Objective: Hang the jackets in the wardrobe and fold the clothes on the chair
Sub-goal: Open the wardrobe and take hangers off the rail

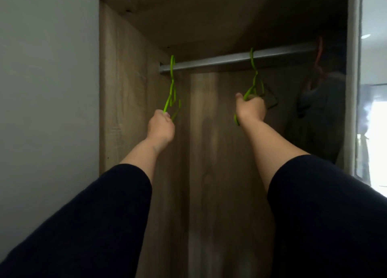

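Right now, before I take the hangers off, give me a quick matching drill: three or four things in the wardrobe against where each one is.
Things:
1. left hand
2. right hand
3. dark garment
4. metal rail

Places:
A. hanging at the wardrobe's far right
B. gripping the green hanger near the rail's left end
C. spanning the wardrobe under the shelf
D. gripping the green hanger mid-rail

Pairs: 1-B, 2-D, 3-A, 4-C
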A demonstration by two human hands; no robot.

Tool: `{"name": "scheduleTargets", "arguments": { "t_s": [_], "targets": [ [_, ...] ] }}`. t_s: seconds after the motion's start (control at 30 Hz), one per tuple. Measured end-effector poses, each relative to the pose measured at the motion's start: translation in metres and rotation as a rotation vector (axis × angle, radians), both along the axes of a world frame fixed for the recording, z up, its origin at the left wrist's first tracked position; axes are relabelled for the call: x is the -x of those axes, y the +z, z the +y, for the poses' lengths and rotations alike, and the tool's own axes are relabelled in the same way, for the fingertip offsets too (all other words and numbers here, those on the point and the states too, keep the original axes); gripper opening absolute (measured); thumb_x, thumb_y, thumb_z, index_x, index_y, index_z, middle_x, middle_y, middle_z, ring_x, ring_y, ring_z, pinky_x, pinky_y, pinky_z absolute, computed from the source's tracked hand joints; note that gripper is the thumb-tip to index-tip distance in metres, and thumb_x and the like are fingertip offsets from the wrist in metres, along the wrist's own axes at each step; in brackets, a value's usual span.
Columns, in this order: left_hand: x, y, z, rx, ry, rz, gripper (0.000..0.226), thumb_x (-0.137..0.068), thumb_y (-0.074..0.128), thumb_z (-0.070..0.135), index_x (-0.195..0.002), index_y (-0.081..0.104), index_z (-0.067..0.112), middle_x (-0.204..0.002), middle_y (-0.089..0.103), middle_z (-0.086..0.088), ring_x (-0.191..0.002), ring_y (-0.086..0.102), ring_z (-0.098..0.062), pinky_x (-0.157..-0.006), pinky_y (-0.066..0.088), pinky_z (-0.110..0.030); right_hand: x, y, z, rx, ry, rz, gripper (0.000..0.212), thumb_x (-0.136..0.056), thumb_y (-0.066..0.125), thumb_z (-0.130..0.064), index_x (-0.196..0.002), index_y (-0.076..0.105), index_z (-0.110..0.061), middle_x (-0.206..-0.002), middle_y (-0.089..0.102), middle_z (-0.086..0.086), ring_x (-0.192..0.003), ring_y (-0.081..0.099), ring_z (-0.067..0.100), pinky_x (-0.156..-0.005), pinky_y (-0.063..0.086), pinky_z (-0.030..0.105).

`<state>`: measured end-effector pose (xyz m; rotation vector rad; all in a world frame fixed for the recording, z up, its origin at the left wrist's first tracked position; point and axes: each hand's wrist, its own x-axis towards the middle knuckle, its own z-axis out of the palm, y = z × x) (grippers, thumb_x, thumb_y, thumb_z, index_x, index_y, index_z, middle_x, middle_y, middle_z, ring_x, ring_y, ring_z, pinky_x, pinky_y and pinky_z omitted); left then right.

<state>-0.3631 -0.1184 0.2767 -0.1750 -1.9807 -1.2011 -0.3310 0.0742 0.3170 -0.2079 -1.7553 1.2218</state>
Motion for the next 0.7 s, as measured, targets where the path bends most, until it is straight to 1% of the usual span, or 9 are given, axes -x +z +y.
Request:
{"name": "scheduleTargets", "arguments": {
  "t_s": [0.07,0.17,0.27,0.33,0.43,0.5,0.57,0.63,0.7],
  "targets": [
    [-0.012,-0.011,0.001,0.001,0.011,-0.043,0.032,-0.101,0.032,0.013,-0.121,0.051,-0.002,-0.127,0.054,-0.022,-0.119,0.049,-0.034,-0.087,0.035,-0.03,-0.009,-0.012,-0.007,0.03,0.003,0.072,0.047,-0.093,0.056,-0.037,-0.127,0.055,-0.005,-0.132,0.053,0.017,-0.124,0.048,0.029,-0.099,0.034,0.029],
    [-0.035,-0.033,0.005,0.005,0.03,-0.105,0.032,-0.101,0.032,0.014,-0.122,0.049,-0.003,-0.126,0.054,-0.024,-0.118,0.05,-0.034,-0.087,0.036,-0.031,-0.027,-0.042,-0.019,0.114,-0.02,0.126,0.067,-0.083,0.066,-0.043,-0.138,0.041,-0.015,-0.147,0.031,0.013,-0.134,0.03,0.03,-0.106,0.029,0.036],
    [-0.061,-0.056,0.011,0.016,0.057,-0.179,0.032,-0.101,0.033,0.013,-0.122,0.049,-0.005,-0.126,0.054,-0.025,-0.117,0.05,-0.036,-0.085,0.034,-0.031,-0.04,-0.081,-0.038,0.325,0.059,0.141,0.061,-0.08,0.065,-0.051,-0.124,0.04,-0.017,-0.135,0.038,0.008,-0.123,0.039,0.026,-0.096,0.036,0.036],
    [-0.086,-0.079,0.012,0.025,0.093,-0.237,0.032,-0.101,0.033,0.013,-0.121,0.049,-0.006,-0.126,0.054,-0.026,-0.117,0.05,-0.037,-0.084,0.034,-0.03,-0.045,-0.111,-0.05,0.47,0.222,-0.004,0.051,-0.086,0.054,-0.056,-0.115,0.042,-0.017,-0.125,0.048,0.007,-0.114,0.047,0.027,-0.098,0.039,0.043],
    [-0.116,-0.11,0.012,0.05,0.103,-0.293,0.028,-0.102,0.032,0.012,-0.114,0.05,-0.004,-0.123,0.055,-0.028,-0.114,0.052,-0.039,-0.078,0.036,-0.029,-0.05,-0.143,-0.065,0.367,0.444,-0.294,0.051,-0.093,0.043,-0.052,-0.119,0.052,-0.009,-0.12,0.058,0.01,-0.109,0.055,0.031,-0.096,0.043,0.041],
    [-0.132,-0.125,0.016,0.064,0.104,-0.314,0.028,-0.102,0.03,0.013,-0.114,0.049,-0.005,-0.121,0.055,-0.029,-0.108,0.054,-0.038,-0.068,0.034,-0.028,-0.052,-0.153,-0.076,0.256,0.565,-0.371,0.053,-0.095,0.041,-0.048,-0.118,0.056,-0.002,-0.115,0.062,0.013,-0.087,0.058,0.028,-0.079,0.045,0.033],
    [-0.152,-0.143,0.016,0.089,0.121,-0.338,0.03,-0.103,0.029,0.014,-0.115,0.047,-0.007,-0.116,0.055,-0.027,-0.087,0.055,-0.032,-0.055,0.03,-0.023,-0.063,-0.159,-0.089,0.206,0.672,-0.46,0.055,-0.096,0.04,-0.047,-0.118,0.056,0.0,-0.111,0.063,0.014,-0.068,0.049,0.021,-0.07,0.042,0.031],
    [-0.173,-0.162,0.018,0.111,0.111,-0.349,0.026,-0.103,0.028,0.014,-0.11,0.047,-0.003,-0.103,0.054,-0.023,-0.072,0.044,-0.022,-0.052,0.026,-0.024,-0.079,-0.161,-0.097,0.183,0.769,-0.535,0.046,-0.097,0.039,-0.046,-0.107,0.054,-0.004,-0.093,0.061,0.01,-0.063,0.047,0.018,-0.064,0.041,0.028],
    [-0.194,-0.182,0.02,0.148,0.09,-0.361,0.024,-0.103,0.028,0.015,-0.108,0.045,-0.002,-0.088,0.049,-0.014,-0.077,0.044,-0.023,-0.057,0.027,-0.025,-0.095,-0.163,-0.101,0.16,0.812,-0.588,0.032,-0.098,0.041,-0.044,-0.1,0.051,-0.013,-0.079,0.053,0.005,-0.057,0.045,0.016,-0.056,0.038,0.026]
  ]
}}
